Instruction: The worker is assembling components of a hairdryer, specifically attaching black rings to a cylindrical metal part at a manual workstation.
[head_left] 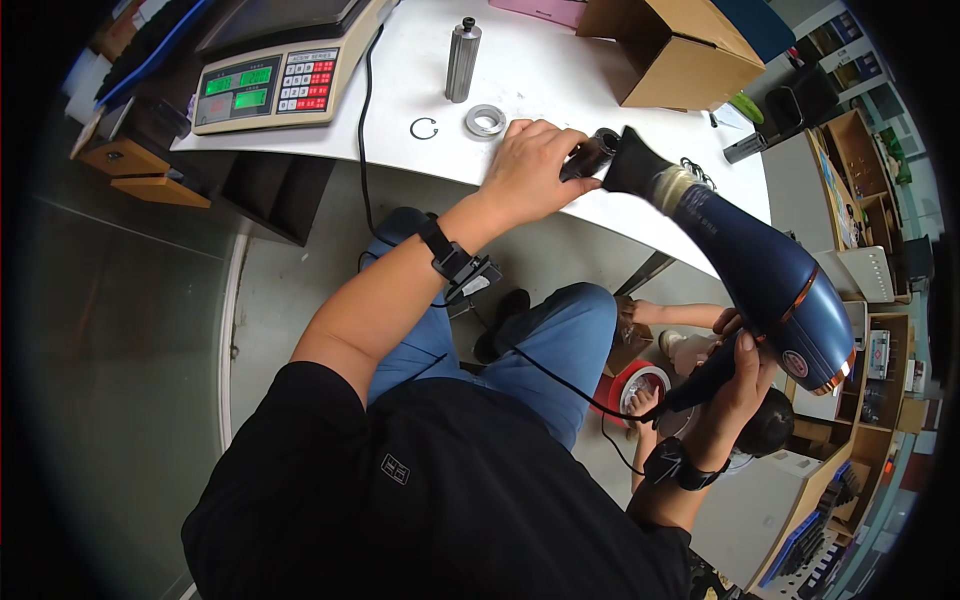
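Note:
My right hand (748, 380) grips the handle of a dark blue hair dryer (755, 260). Its flat black nozzle (636, 165) points at a dark, shiny cylinder (597, 152), which my left hand (530, 170) holds closed at the table's front edge. Part of that cylinder is hidden by my fingers. Just left of my left hand a silver metal ring (485, 121) lies flat on the white table (560, 60). Beside the ring is a thin black snap ring (424, 128). Behind them a grooved silver cylinder (463, 65) stands upright with a dark knob on top.
A digital scale (265, 90) occupies the table's left end, its black cable hanging over the edge. Farther right are an open cardboard box (690, 55), several thin dark rings (697, 174) and a grey cylinder (745, 148). Below right, another person's hands (642, 402) work near a red container (612, 390).

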